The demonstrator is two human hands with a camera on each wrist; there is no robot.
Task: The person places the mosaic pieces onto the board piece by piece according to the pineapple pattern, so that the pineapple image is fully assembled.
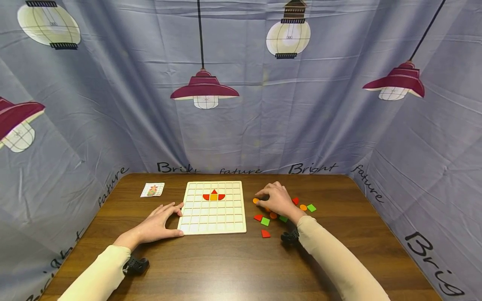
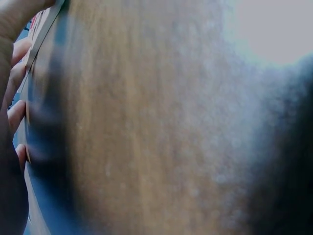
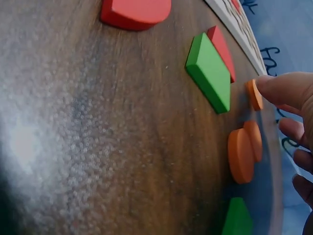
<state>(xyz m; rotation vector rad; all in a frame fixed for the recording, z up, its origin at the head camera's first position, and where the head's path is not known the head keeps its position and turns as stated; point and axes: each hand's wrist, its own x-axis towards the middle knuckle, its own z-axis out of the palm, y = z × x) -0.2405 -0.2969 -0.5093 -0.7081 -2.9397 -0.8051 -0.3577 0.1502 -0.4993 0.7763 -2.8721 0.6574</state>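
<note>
A cream grid board [image 1: 212, 217] lies on the table. On it are a red triangle [image 1: 214, 192], a yellow square [image 1: 214, 197] below it, and a red quarter-round piece [image 1: 206, 197] on one side, matched by another [image 1: 221, 197] opposite. My left hand [image 1: 158, 223] rests against the board's left edge, thumb at the near corner, fingers spread. Right of the board, my right hand [image 1: 277, 200] pinches an orange disc [image 1: 255, 201] between thumb and index finger. The right wrist view shows the thumb on that disc [image 3: 253, 95]; the index fingertip is hidden there.
Loose pieces lie around the right hand: a green square [image 1: 265, 222], red pieces [image 1: 265, 233], orange discs [image 1: 303, 207] and another green piece [image 1: 311, 207]. A printed pattern card [image 1: 152, 190] lies at the far left. Patterned curtain [image 1: 241, 138] encloses the table's back and sides.
</note>
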